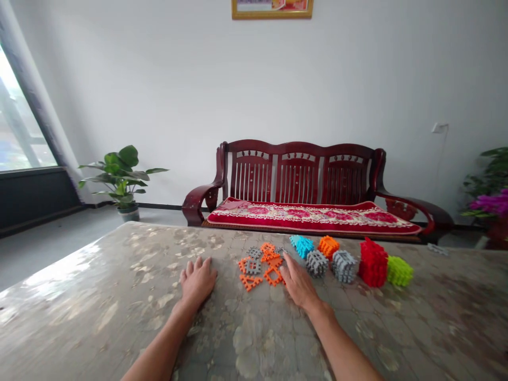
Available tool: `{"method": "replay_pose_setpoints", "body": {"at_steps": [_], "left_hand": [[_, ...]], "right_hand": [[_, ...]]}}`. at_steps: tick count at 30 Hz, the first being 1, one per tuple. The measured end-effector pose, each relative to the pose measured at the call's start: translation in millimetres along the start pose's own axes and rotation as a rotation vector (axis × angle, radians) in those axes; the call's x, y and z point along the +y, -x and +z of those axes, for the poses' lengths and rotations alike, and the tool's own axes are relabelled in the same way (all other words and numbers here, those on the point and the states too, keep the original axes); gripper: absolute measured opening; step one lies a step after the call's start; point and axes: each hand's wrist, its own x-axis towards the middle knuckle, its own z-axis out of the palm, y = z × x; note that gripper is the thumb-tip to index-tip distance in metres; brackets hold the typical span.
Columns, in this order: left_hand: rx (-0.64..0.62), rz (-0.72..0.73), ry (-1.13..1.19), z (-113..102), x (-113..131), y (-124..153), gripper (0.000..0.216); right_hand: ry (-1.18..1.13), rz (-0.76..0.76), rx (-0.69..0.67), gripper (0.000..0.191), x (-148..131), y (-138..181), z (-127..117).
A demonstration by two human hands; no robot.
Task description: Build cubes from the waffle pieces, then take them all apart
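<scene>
Bare forearms (161, 336) stretch over the counter (250, 344). On my feed, the left hand (198, 281) lies palm-down, fingers (199, 266) spread, holding nothing visible. Loose orange and grey pieces (272, 259) sit mid-counter, probably within easy reach; the right hand (298, 283) angles inward, fingers at their edge, grip unclear to me. Rightward, stacks (344, 266) seem grouped by colour.

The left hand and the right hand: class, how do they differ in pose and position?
The left hand lies apart from the loose orange pieces; the right hand is right beside them.
The left hand's fingers are spread, pointing mostly forward; the right hand's index finger extends forward and leftward.
Both are bare, backs upward, over the same patterned table.
</scene>
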Motion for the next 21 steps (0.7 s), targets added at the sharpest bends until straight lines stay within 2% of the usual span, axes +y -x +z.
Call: {"method": "replay_pose_setpoints", "body": {"at_steps": [4,8,10,12,17,21], "left_hand": [[0.092,0.051,-0.088,4,-7,8,0.052],[0.099,0.124,-0.115,5,-2,4,0.052],[0.094,0.16,-0.123,4,-3,-1,0.052],[0.094,0.176,-0.132,4,-5,-6,0.052],[0.1,0.194,-0.14,5,-7,-8,0.052],[0.102,0.195,-0.127,5,-7,-7,0.051]], "right_hand": [[-0.215,0.008,-0.094,0.058,-5,2,-3],[-0.354,0.058,0.05,0.061,-1,2,-7],[-0.327,0.09,0.123,0.059,2,1,-8],[-0.251,0.08,0.134,0.055,4,0,-7],[0.026,-0.051,0.071,0.046,-1,1,-5],[0.119,-0.102,0.027,0.045,-6,1,-7]]}}
